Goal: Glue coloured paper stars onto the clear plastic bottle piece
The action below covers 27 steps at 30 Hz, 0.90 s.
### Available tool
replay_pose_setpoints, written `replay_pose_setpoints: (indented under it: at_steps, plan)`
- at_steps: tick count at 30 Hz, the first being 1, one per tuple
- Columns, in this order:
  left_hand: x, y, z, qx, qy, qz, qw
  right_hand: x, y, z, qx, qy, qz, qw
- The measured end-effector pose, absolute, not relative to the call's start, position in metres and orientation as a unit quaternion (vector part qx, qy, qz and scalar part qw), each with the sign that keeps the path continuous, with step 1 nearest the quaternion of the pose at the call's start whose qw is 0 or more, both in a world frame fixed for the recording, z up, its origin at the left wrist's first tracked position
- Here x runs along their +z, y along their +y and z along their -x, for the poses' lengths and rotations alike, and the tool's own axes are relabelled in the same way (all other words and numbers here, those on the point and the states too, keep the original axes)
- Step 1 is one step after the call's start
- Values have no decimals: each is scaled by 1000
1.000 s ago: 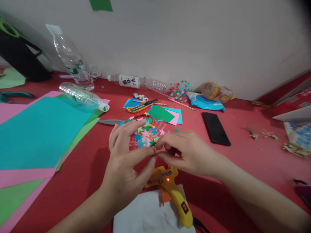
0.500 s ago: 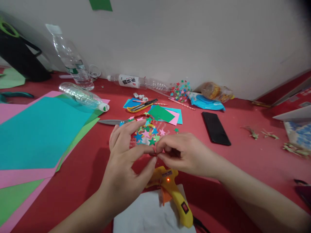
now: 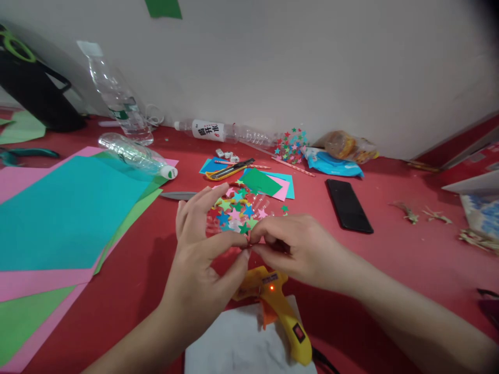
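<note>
My left hand [image 3: 202,259] pinches with thumb and forefinger, its other fingers raised and spread. Against its fingertips, my right hand [image 3: 296,249] is closed in a pinch too. Whatever lies between the two pinches is small, reddish and mostly hidden; I cannot make out what it is. Just beyond my fingers, a loose pile of coloured paper stars [image 3: 235,214] lies on the red table, partly covered by my left hand. Below my hands, a yellow glue gun [image 3: 283,309] with a glowing orange light rests over a white sheet [image 3: 234,343].
Large coloured sheets [image 3: 70,218] cover the left side, with a clear bottle [image 3: 132,153] lying on them. A utility knife [image 3: 228,170] and small paper squares [image 3: 259,183] lie behind the stars. To the right is a black phone [image 3: 349,205]. Scissors [image 3: 177,196] point out left of the pile.
My hands stay pinched together in nearly the same place. The whole view has shifted slightly, so the table things appear a little further right.
</note>
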<state>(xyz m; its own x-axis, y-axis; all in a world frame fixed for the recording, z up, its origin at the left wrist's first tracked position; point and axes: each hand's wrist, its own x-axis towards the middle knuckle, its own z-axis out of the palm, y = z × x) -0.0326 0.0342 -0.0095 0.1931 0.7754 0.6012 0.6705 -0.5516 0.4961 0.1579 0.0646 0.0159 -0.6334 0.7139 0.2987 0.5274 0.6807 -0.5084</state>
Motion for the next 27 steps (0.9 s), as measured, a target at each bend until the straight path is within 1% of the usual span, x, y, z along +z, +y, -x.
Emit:
replay_pose_setpoints:
  at_steps: [12,27]
  plan:
    - [-15,36,33,440,476,-759,61,19,65,-159,184,-879,350,267]
    - [-18,37,34,457,485,-742,74,20,65,-159,160,-890,348,247]
